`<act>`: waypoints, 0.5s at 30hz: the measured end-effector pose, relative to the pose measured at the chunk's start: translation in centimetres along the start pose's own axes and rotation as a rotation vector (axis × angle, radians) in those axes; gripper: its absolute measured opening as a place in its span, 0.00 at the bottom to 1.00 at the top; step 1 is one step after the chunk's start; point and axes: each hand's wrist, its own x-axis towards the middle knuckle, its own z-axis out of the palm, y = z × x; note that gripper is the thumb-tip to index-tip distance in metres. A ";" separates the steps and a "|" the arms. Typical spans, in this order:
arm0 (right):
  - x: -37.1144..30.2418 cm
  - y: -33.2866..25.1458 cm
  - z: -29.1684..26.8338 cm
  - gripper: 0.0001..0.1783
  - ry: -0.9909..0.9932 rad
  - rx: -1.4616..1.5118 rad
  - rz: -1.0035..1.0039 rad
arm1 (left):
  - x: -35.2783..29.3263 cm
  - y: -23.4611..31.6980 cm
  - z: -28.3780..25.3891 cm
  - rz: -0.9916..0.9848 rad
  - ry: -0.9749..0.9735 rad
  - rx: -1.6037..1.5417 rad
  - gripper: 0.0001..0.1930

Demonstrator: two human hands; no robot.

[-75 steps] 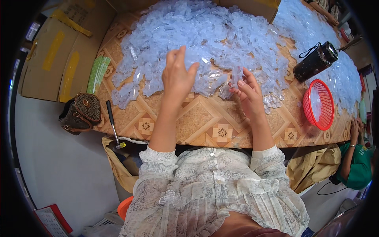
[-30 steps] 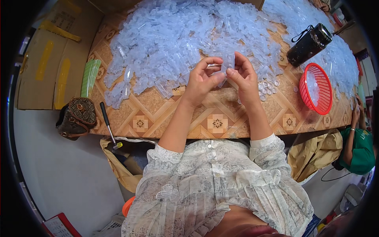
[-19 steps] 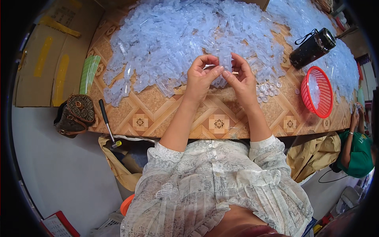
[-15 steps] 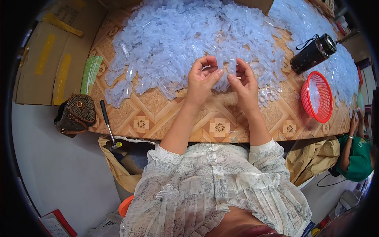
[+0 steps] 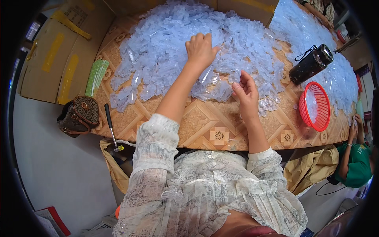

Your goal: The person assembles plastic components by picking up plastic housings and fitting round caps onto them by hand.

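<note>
A broad heap of clear plastic pieces [image 5: 166, 51], flat and strip-like, covers much of the wood-patterned table. Over its middle my left hand [image 5: 200, 50] reaches out, back upward, thumb apart from the bent fingers. It looks open; its fingertips are partly hidden, and I see nothing held. Nearer the heap's front edge, my right hand [image 5: 248, 94] is closed, pinching a clear plastic piece [image 5: 234, 76] between thumb and fingers. Several small round clear discs [image 5: 268, 103] lie on the table just right of that hand.
A red basket [image 5: 323, 106] with clear pieces and a black flask [image 5: 312, 63] stand at right. Left are a cardboard box [image 5: 47, 59], green patterned sheet [image 5: 96, 77], brown bag [image 5: 81, 114] and small hammer [image 5: 110, 122]. A co-worker in green [image 5: 355, 162] sits right.
My left hand has left the right hand and moved forward over the heap. My right hand has moved slightly down, keeping the plastic piece. The view has shifted a little.
</note>
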 end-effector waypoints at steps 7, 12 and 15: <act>-0.2 -0.6 0.0 0.29 0.005 0.030 0.015 | -1.3 -1.3 1.3 0.057 -0.059 0.135 0.15; -0.3 -0.4 -0.4 0.28 -0.005 0.011 -0.098 | -3.3 0.9 -2.8 -0.119 -0.114 -0.430 0.15; -0.4 -1.3 0.0 0.28 0.013 0.075 -0.042 | -5.4 1.7 -4.7 -0.515 -0.342 -1.215 0.16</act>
